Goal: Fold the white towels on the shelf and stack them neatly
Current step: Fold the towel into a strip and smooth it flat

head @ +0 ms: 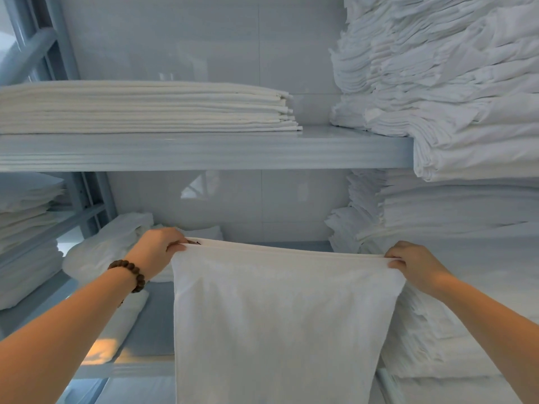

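A white towel (280, 319) hangs doubled over in front of the lower shelf (151, 325), its top edge stretched level between my two hands. My left hand (159, 247), with a brown bead bracelet on the wrist, pinches the top left corner. My right hand (414, 262) pinches the top right corner. The towel's lower end runs out of the bottom of the view. A loose heap of unfolded white towels (108, 246) lies on the lower shelf behind my left hand.
A flat stack of folded white linen (140, 107) sits on the upper shelf (204, 153). Tall, ragged piles of white cloth (455, 83) fill the right side on both levels. More folded linen (26, 243) lies at far left beside the grey-blue shelf frame (96, 205).
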`<state>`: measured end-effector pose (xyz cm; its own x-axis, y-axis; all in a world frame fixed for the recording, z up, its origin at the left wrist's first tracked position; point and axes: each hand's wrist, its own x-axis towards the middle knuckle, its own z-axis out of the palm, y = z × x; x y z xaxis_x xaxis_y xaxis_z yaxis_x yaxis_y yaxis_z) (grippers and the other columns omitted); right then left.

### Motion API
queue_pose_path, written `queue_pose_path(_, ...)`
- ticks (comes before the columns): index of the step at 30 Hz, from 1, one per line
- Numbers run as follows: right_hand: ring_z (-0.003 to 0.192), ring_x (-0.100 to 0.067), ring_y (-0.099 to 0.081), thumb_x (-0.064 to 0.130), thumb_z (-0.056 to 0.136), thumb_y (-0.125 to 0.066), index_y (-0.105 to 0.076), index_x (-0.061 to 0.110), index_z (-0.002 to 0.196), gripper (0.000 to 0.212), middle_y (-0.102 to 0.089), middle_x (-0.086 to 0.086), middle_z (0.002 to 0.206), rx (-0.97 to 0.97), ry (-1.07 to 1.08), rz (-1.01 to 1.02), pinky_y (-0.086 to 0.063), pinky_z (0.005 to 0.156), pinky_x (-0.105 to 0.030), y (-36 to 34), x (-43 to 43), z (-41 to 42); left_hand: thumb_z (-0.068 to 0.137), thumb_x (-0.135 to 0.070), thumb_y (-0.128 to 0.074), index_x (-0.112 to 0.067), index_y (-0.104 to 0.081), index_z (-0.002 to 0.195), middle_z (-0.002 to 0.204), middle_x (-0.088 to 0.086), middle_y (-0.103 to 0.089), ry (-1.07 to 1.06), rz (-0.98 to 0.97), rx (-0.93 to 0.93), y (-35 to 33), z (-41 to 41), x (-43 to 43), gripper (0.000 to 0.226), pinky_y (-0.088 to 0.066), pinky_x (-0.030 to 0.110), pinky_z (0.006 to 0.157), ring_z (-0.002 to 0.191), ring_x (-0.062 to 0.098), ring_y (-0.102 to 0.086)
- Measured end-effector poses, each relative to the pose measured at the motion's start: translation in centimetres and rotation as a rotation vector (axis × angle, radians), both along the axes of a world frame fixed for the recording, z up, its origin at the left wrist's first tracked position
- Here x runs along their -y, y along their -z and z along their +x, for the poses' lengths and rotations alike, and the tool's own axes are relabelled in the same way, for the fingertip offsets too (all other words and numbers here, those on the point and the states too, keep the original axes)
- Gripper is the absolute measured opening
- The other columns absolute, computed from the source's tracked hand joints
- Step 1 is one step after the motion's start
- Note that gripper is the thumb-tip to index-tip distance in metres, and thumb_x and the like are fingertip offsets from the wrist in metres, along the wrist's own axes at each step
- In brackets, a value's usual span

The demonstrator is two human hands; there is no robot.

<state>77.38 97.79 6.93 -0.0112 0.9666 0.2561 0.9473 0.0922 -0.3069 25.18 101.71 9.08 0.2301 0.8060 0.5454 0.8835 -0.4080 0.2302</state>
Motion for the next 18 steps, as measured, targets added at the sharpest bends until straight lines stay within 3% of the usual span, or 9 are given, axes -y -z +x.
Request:
queue_pose_path(4,0.083,-0.022,-0.059,0.001,0.078,-0.070,-0.073,0.003,0.083,0.006,-0.064,-0.005,0.084,-0.168,0.021,0.072,-0.034,0.066,-0.012,0.7,-0.2,-0.2,0.089,-0.003,-0.059,-0.005,-0.071,0.091,0.090,0.009,-0.068,-0.068,-0.064,0.074,1.1,-0.2,-0.4,0.013,-0.037,0.027,0.075,0.079,0.018,-0.051)
queue_pose_path(8,0.071,-0.012,-0.058,0.006,0.072,-0.078,-0.074,0.008,0.075,0.006,-0.067,0.003,0.071,-0.356,0.046,0.059,-0.038,0.063,-0.003,1.0,0.2,-0.7,0.089,-0.002,-0.057,-0.005,-0.071,0.091,0.091,0.010,-0.067,-0.106,-0.106,0.109,1.8,-0.1,-0.5,0.014,-0.037,0.028,0.077,0.080,0.019,-0.051)
queue_pose_path(10,0.063,-0.004,-0.057,0.009,0.069,-0.079,-0.072,0.013,0.067,0.009,-0.065,0.014,0.060,-0.404,0.048,0.042,-0.038,0.058,-0.005,1.3,0.5,-0.8,0.088,0.000,-0.058,-0.003,-0.071,0.091,0.090,0.011,-0.067,-0.116,-0.122,0.124,1.9,-0.2,-0.3,0.014,-0.036,0.028,0.076,0.081,0.020,-0.050)
queue_pose_path(15,0.061,-0.012,-0.052,0.008,0.069,-0.080,-0.070,0.007,0.067,0.010,-0.063,-0.001,0.064,-0.505,0.061,0.055,-0.036,0.054,-0.010,1.4,0.8,-0.2,0.087,-0.003,-0.061,-0.004,-0.071,0.095,0.092,0.010,-0.067,-0.131,-0.180,0.123,1.8,-0.4,0.0,0.013,-0.037,0.028,0.079,0.082,0.020,-0.051)
queue_pose_path(18,0.066,-0.016,-0.054,0.008,0.071,-0.078,-0.067,0.012,0.071,0.012,-0.063,-0.005,0.069,-0.597,0.093,0.174,-0.039,0.060,-0.017,1.5,0.7,0.3,0.086,-0.006,-0.063,-0.008,-0.072,0.092,0.088,0.007,-0.066,-0.124,-0.141,0.210,1.9,-0.6,0.3,0.010,-0.039,0.030,0.079,0.083,0.021,-0.054)
